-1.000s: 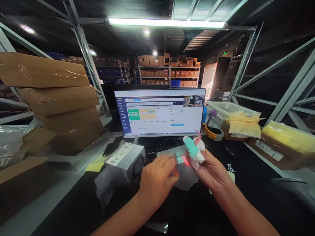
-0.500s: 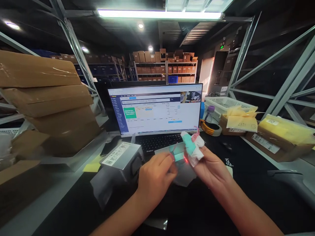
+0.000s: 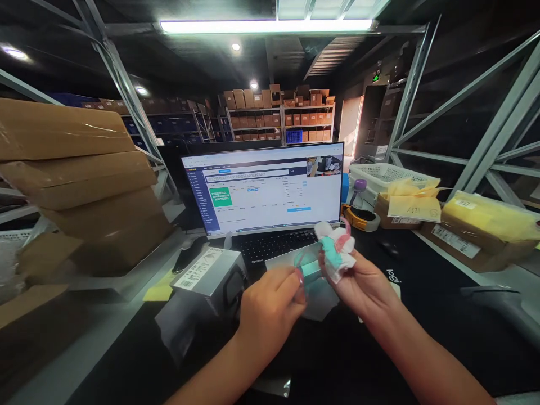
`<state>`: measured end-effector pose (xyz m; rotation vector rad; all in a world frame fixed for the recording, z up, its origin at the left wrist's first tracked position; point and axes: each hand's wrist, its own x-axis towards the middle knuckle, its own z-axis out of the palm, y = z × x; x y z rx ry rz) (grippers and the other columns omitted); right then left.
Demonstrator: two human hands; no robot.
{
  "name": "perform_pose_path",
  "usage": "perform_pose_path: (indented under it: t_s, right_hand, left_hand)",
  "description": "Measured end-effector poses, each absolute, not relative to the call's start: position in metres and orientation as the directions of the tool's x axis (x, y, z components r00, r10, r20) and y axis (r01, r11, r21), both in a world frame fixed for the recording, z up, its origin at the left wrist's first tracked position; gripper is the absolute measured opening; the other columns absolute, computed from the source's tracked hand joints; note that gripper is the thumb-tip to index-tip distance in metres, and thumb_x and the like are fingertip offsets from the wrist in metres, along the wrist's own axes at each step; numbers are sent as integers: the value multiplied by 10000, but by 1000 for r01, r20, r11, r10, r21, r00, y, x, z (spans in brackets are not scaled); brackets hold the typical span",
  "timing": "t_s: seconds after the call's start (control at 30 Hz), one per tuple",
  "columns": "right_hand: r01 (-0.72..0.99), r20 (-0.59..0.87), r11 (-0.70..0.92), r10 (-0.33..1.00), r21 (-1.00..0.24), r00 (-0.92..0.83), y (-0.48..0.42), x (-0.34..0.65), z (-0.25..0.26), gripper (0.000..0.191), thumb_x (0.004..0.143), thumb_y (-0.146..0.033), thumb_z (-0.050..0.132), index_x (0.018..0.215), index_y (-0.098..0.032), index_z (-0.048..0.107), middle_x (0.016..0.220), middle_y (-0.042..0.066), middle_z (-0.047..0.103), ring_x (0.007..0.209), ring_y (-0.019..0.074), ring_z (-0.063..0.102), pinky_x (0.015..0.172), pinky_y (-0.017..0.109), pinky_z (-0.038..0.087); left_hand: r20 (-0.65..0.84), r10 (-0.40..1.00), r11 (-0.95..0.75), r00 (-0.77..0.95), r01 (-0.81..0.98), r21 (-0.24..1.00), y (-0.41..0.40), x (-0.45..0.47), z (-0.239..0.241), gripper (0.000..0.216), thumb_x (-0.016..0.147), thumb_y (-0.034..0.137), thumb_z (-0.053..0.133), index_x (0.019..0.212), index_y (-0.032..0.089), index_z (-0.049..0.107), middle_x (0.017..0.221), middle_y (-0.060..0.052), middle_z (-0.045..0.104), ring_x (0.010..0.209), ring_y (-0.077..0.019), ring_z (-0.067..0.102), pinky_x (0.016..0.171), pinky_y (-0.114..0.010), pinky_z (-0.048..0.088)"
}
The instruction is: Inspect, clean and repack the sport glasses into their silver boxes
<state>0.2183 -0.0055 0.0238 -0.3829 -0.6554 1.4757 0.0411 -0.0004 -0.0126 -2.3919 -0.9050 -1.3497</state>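
My two hands meet in front of a laptop (image 3: pixel 265 191) on a black desk mat (image 3: pixel 346 360). My right hand (image 3: pixel 365 281) is closed on a small bundle of white, teal and pink fabric (image 3: pixel 335 250). My left hand (image 3: pixel 270 306) pinches the near edge of a clear plastic bag (image 3: pixel 310 275) that hangs from that bundle. The bag lies partly over the laptop keyboard (image 3: pixel 274 244). A grey boxed item with a barcode label (image 3: pixel 208 273) rests just left of my left hand.
Stacked brown parcels (image 3: pixel 80 180) fill the left. At the right stand a white basket (image 3: pixel 388 177), a tape roll (image 3: pixel 360 216), yellow-wrapped packages (image 3: pixel 489 222) and a cardboard box (image 3: pixel 396 216). A dark handheld device (image 3: pixel 502 301) lies at the right edge. Metal shelving frames both sides.
The red scanner line that lay on the bag is gone. Both hands have shifted slightly right with the bundle and bag, and the view has turned a little.
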Motion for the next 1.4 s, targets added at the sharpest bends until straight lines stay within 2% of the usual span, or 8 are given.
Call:
perform_pose_path:
  t_s: [0.17,0.4,0.57,0.7,0.93,1.07,1.23,1.4]
  right_hand:
    - [-778,136,97,991,-621,15,-12,220,28,294,628,-150,887,841,-252,712,927,-16,746,807,124,681,822,239,576]
    - [-476,271,206,960,-855,-72,-17,188,1,306,651,-228,889,897,-213,708,883,18,758,864,200,698,825,320,567]
    - [-668,194,87,977,-739,-88,-7,202,10,320,609,-175,879,874,-226,707,805,-16,737,730,139,671,689,230,549]
    - [-763,138,83,990,-641,-8,-9,214,24,317,587,-144,880,827,-246,699,844,-27,733,745,127,669,748,236,559]
    - [-481,272,202,959,-853,-81,-22,188,0,294,634,-165,892,863,-217,715,832,2,745,775,168,680,713,261,557]
    - [-672,198,140,980,-727,-10,-16,194,7,311,607,-154,895,860,-224,730,803,-16,738,689,112,647,653,195,540]
    - [-820,116,155,987,-551,109,-15,204,24,354,557,-165,935,833,-257,734,827,-46,738,745,91,668,747,171,561]
    - [-531,253,179,965,-828,-69,-25,195,10,293,626,-132,896,858,-238,751,747,-30,721,697,127,657,660,212,536]
  left_hand:
    - [863,370,-783,344,616,90,-2,43,-12,156,822,48,589,820,201,614,817,-9,698,762,-155,665,694,-236,517]
    - [883,353,-736,309,674,59,-2,37,-5,108,873,116,584,796,187,610,861,-48,735,771,-188,703,663,-255,528]
    - [851,398,-730,341,680,69,-1,40,-8,118,847,95,593,789,197,607,894,-34,735,812,-191,704,698,-258,528]
    - [838,408,-733,363,677,63,-1,42,-12,138,837,68,591,806,202,593,860,-11,715,790,-175,687,712,-253,519]
    - [870,374,-739,323,670,69,-5,36,-2,116,876,124,581,782,190,594,865,-40,727,780,-181,692,687,-250,514]
    - [860,375,-744,347,666,56,-3,38,-3,122,842,86,581,794,197,598,840,-18,711,757,-174,672,669,-247,497]
    - [833,405,-766,377,638,83,-2,41,-8,145,821,54,589,800,197,586,799,-2,671,722,-160,629,649,-243,478]
    - [871,369,-772,323,629,93,-7,36,-4,90,870,108,608,843,193,596,874,-29,704,798,-177,666,703,-251,505]
